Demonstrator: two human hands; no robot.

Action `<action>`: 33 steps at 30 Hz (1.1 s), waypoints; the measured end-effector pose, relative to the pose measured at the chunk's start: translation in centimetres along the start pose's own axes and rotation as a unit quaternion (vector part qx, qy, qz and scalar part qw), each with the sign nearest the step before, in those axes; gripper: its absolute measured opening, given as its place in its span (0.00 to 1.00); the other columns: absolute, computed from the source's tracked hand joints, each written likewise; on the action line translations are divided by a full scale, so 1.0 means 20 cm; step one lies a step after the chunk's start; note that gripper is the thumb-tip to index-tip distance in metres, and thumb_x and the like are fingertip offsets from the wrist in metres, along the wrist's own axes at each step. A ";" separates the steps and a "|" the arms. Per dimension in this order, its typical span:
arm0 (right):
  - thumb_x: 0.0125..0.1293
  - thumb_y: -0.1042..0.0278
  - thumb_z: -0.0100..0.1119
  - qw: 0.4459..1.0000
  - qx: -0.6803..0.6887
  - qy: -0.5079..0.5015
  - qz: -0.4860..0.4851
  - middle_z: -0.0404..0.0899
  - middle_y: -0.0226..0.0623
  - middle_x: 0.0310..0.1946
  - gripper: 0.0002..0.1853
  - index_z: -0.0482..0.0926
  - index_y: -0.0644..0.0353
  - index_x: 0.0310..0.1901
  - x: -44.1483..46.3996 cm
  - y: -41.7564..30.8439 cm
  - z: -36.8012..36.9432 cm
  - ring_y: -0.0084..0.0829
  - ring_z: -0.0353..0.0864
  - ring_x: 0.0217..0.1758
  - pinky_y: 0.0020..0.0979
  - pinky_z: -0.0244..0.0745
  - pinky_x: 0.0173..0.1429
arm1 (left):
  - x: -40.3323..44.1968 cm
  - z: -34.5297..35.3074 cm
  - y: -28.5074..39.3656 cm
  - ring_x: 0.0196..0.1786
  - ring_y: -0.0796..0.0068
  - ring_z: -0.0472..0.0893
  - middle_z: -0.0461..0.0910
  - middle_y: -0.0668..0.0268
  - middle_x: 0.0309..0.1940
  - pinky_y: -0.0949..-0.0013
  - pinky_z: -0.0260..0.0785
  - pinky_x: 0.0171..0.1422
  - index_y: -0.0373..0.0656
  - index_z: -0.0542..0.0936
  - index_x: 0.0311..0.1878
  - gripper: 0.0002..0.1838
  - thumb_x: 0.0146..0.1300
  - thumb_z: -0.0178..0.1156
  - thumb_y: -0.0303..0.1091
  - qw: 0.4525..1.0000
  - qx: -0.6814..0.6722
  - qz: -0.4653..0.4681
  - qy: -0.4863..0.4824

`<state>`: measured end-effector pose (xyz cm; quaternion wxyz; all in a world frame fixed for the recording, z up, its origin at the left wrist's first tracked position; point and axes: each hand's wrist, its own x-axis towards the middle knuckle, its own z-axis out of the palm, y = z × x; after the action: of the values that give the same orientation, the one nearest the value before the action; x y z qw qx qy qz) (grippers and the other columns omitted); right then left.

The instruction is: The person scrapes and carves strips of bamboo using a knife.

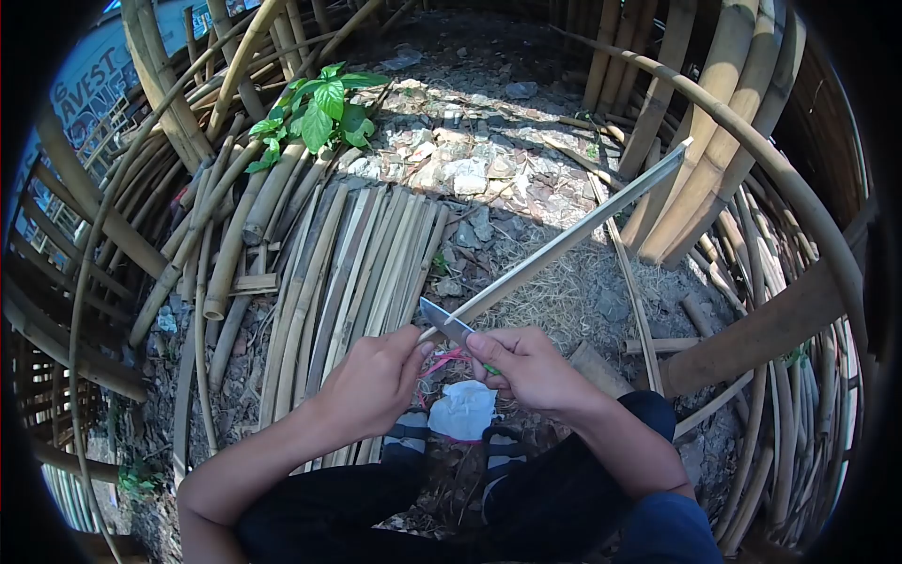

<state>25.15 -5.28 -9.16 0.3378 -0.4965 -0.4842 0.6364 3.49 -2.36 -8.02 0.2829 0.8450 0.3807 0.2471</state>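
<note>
your left hand (372, 374) curls its fingers round the near end of the bamboo strip (571, 239), which points toward two o'clock; your right hand (528, 368) grips the knife (436, 314) across it. angle the knife shallow (left thumb clear of its edge).

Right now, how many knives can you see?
1: the knife is in the right hand, its blade crossing the long bamboo strip that the left hand holds near one end. Others could be hidden from this view.
</note>
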 end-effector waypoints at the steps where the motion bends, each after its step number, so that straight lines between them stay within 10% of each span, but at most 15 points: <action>1: 0.75 0.51 0.53 1.000 0.005 0.007 0.020 0.67 0.22 0.17 0.23 0.78 0.61 0.27 0.00 -0.01 0.00 0.15 0.63 0.22 0.22 0.58 0.28 | 0.00 0.00 0.00 0.21 0.47 0.74 0.71 0.49 0.17 0.54 0.62 0.26 0.32 0.72 0.34 0.09 0.71 0.53 0.27 1.000 0.000 0.000 0.006; 13: 0.78 0.47 0.43 0.967 0.089 0.236 0.035 0.57 0.20 0.16 0.24 0.70 0.57 0.29 -0.06 -0.11 -0.35 0.14 0.51 0.16 0.21 0.48 0.19 | -0.08 -0.08 -0.05 0.21 0.44 0.73 0.69 0.48 0.16 0.51 0.62 0.28 0.32 0.69 0.30 0.13 0.72 0.51 0.28 0.995 0.039 -0.096 0.001; 19: 0.79 0.48 0.40 0.999 0.039 -0.026 -0.009 0.58 0.21 0.17 0.24 0.71 0.57 0.30 -0.01 0.04 -0.01 0.14 0.53 0.18 0.21 0.51 0.23 | -0.05 0.01 -0.04 0.26 0.42 0.76 0.73 0.45 0.21 0.48 0.64 0.32 0.31 0.70 0.33 0.10 0.71 0.51 0.27 0.996 0.062 -0.057 0.018; 33: 0.76 0.48 0.49 0.997 0.034 -0.056 0.038 0.67 0.24 0.17 0.26 0.75 0.59 0.25 0.00 0.02 -0.01 0.15 0.61 0.20 0.21 0.56 0.25 | -0.07 0.02 0.03 0.31 0.44 0.78 0.73 0.50 0.31 0.47 0.71 0.34 0.35 0.70 0.46 0.09 0.65 0.55 0.25 0.986 0.166 0.004 0.025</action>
<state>25.45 -5.28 -9.47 0.3023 -0.4660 -0.4616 0.6916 3.19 -3.97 -8.28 0.1285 0.8754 0.4197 0.2028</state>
